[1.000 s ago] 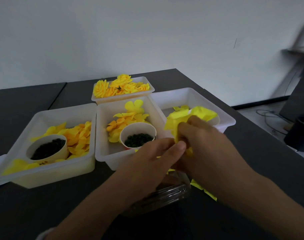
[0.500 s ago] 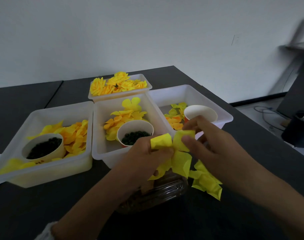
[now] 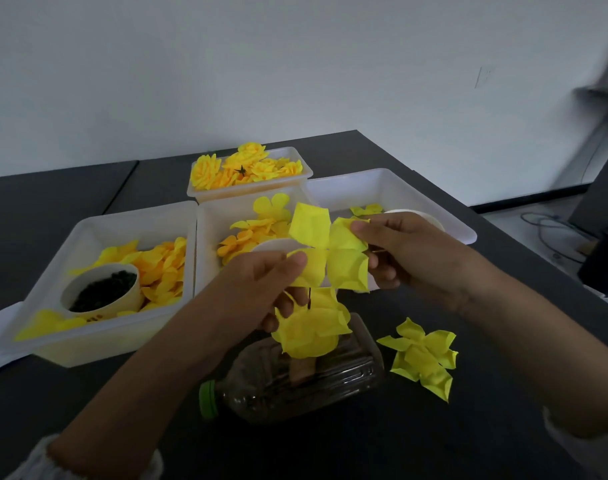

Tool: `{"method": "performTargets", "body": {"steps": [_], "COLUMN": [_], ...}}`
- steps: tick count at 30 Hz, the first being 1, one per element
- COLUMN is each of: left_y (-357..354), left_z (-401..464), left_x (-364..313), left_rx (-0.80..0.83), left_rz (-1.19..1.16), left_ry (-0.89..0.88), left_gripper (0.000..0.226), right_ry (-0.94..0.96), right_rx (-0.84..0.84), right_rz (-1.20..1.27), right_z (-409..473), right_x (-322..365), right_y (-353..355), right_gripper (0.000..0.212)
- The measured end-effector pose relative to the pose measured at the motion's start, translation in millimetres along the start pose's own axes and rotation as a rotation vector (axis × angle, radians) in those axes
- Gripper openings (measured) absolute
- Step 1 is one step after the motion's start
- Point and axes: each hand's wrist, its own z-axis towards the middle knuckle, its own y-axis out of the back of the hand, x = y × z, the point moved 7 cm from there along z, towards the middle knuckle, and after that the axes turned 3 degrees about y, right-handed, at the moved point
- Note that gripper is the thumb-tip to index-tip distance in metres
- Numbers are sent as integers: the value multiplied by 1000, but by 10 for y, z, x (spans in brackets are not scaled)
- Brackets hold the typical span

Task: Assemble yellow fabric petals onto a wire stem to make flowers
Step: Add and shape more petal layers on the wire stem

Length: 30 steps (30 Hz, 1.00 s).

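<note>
Both hands hold up a flat four-lobed yellow petal piece [image 3: 330, 251] above the table. My left hand [image 3: 261, 289] pinches its lower left lobe, and my right hand [image 3: 410, 251] pinches its upper right lobe. Below it a thin dark wire stem [image 3: 309, 298] shows, with another yellow petal layer [image 3: 311, 329] hanging under my left hand's fingers. Whether the wire passes through the upper piece is hidden. A loose yellow petal piece [image 3: 422, 358] lies on the dark table to the right.
A clear plastic bottle with a green cap [image 3: 295, 379] lies on its side below my hands. Behind stand white trays [image 3: 108, 334] of yellow petals with paper cups of dark green bits [image 3: 103, 292], a tray of finished flowers [image 3: 243, 168], and a right tray [image 3: 392, 188].
The hands rose and spread the crumpled petal piece out flat between them. The lower petal layer on the wire and the bottle came into view, and a loose petal piece now lies on the table.
</note>
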Motion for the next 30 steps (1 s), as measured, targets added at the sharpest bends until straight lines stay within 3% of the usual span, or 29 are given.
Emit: {"method": "performTargets", "body": {"steps": [7,16,30], "left_y": [152,339,255], "left_z": [27,86,185], "left_x": [111,307,331], "left_rx": [-84,-216,-150], "left_rz": [93,36,75], "left_ry": [-44,-51,-84], "left_gripper": [33,44,45], "right_ry": [-103,-71,-90], "right_rx": [33,-13,-47], "right_rz": [-23,-189,-181], "right_z": [200,83,-69], "right_x": [-171,-265,-344], "right_y": [-167,-144,-39], "right_gripper": [41,44,42]}}
